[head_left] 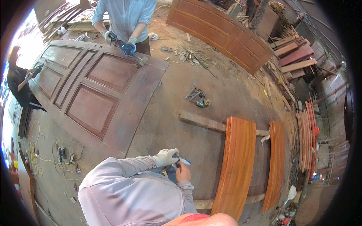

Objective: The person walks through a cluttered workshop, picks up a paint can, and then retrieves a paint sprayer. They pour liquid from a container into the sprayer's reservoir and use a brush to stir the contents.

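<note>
My left hand (166, 157), in a whitish work glove, is in front of my body with its fingers curled closed. Just below and to its right is my bare right hand (183, 174), its fingers bent. Between the two hands sits a small white-and-blue item (184, 161), too small to name; which hand grips it is unclear. To the right of my hands lies a wide reddish-brown wooden plank (236, 162), with a narrower plank (275, 162) beyond it. Both rest across wooden beams (201, 121).
A large panelled wooden door (128, 118) lies at left. Behind it a gloved co-worker (126, 19) holds a power tool (123, 47); another person (22, 83) stands far left. Tools (198, 96) and wood scraps (190, 55) lie on the floor. Cords (49, 158) trail at left.
</note>
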The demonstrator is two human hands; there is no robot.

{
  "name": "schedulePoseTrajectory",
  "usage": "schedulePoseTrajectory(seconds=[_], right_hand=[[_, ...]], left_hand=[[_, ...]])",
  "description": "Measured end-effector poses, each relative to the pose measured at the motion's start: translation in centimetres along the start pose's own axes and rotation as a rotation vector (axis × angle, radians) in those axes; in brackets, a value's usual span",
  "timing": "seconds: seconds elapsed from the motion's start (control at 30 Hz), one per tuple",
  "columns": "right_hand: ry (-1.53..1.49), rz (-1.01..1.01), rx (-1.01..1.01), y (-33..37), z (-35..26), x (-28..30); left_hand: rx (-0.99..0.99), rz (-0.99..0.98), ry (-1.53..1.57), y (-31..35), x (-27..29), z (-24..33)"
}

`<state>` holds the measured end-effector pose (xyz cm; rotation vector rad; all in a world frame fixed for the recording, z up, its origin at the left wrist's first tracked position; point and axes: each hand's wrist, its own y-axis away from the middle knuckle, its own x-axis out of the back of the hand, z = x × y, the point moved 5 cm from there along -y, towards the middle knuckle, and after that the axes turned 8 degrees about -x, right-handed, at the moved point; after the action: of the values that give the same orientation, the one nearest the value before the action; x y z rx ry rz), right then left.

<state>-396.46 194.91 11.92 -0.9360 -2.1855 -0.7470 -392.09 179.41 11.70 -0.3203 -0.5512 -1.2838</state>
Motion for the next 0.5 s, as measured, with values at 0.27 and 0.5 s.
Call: schedulePoseTrajectory(seconds=[0.27,0.5], right_hand=[[-0.094,-0.09,0.261,-12.8,-1.5,9.1],[-0.479,0.269,0.801,-21.2,-9.7,33.5]], left_hand=[[0.309,0.089,-0.058,-9.5,1.5,-0.7],[0.557,0.498,0.267,-18.0,-1.2,-5.5]])
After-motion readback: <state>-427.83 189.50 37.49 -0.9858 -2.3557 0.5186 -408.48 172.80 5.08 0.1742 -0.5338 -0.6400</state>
